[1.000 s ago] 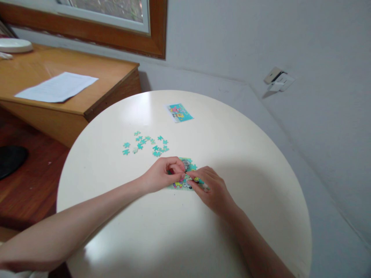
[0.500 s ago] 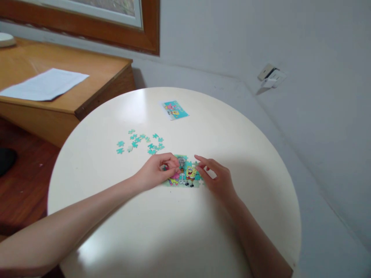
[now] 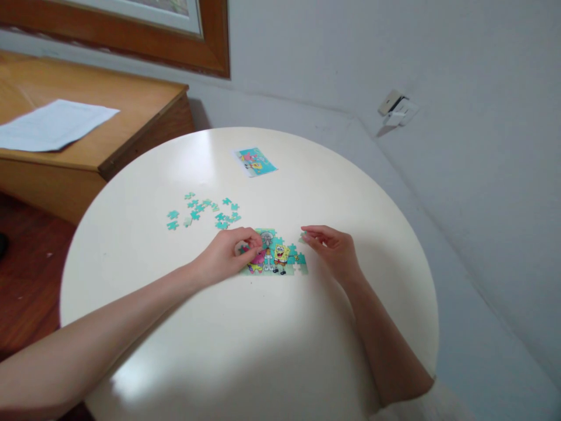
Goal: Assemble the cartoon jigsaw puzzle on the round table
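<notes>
A partly joined jigsaw puzzle [image 3: 281,253] with cartoon figures on a teal ground lies on the round white table [image 3: 245,345]. Over its left part is my left hand [image 3: 232,250], thumb and fingers drawn together and covering some of the picture. Whatever those fingertips pinch, if anything, is hidden. Just beyond the puzzle's upper right, my right hand [image 3: 333,248] pinches a small greenish puzzle piece [image 3: 303,236] between thumb and fingers. Several loose teal puzzle pieces [image 3: 198,208] are scattered to the upper left of the puzzle.
A small picture card [image 3: 258,162] with similar cartoon figures lies toward the table's far side. At the left stands a wooden desk [image 3: 144,93] with white paper [image 3: 56,126] on it. A wall socket with a plug [image 3: 395,111] is at the right.
My right hand has moved from the puzzle's right edge to just off its upper right, uncovering more of that side. My left hand stays over the left part. The whole view has shifted slightly.
</notes>
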`<act>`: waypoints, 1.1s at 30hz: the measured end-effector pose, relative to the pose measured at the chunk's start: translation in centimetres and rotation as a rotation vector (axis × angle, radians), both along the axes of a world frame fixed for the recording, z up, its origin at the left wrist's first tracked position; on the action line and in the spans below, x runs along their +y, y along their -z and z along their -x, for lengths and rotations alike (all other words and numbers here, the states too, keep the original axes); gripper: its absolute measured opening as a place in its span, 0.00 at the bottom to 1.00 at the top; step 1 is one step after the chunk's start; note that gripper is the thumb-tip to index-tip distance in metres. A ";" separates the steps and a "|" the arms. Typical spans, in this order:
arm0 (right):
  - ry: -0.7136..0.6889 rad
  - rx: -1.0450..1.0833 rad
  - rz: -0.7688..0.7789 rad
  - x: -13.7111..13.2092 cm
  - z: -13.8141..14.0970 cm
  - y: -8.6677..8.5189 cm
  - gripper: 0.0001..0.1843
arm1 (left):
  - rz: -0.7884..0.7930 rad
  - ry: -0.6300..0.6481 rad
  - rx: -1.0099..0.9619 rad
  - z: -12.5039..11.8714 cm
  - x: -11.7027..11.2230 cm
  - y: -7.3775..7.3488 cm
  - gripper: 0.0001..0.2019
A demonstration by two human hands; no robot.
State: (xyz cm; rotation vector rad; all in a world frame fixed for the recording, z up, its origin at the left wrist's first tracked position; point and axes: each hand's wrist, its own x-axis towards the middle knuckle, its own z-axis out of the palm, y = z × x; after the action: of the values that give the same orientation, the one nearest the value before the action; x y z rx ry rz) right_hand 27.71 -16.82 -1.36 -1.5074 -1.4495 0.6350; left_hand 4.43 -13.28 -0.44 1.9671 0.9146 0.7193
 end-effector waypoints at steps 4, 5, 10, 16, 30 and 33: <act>-0.022 0.070 0.055 0.2 -0.6 0.6 0.15 | -0.086 -0.027 0.086 0.1 0.2 0.0 0.07; -0.027 0.081 0.067 0.2 -0.7 0.7 0.15 | -0.111 -0.021 0.102 0.1 0.3 0.0 0.08; -0.074 0.125 0.132 0.2 -0.8 0.6 0.15 | -0.176 0.057 0.134 0.1 0.5 0.0 0.11; -0.144 0.120 0.164 0.2 -0.6 0.4 0.18 | -0.230 0.098 0.211 0.2 0.8 0.5 0.15; -0.274 0.234 0.390 -0.1 -0.5 -0.6 0.16 | -0.221 0.196 0.208 0.6 0.8 1.3 0.21; -0.296 0.204 0.389 -0.2 -0.4 -0.9 0.15 | -0.212 0.204 0.204 0.7 0.8 1.3 0.22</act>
State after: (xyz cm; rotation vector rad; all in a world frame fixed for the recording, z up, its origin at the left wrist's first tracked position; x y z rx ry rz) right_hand 28.14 -17.00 -0.46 -1.4711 -1.4576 1.2732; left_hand 3.76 -12.45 -1.79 2.3163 0.7650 0.5221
